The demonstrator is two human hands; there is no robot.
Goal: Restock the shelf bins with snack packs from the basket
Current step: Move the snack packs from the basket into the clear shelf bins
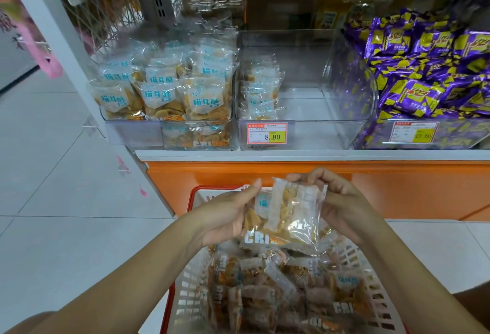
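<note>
Three bins (318,133), one basket (185,294); left hand (225,214), right hand (342,201) hold snack packs (286,217).

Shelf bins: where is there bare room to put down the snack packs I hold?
The middle bin has a bare floor from the few packs at its left wall across to the wall beside the purple packs. The held snack packs should fit there. The left bin is full to its rim; the right bin is heaped.

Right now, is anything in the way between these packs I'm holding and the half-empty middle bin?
Nothing visible. The packs in your left hand and right hand are above the basket; the middle bin is open-topped, so lift over its clear front wall.
</note>
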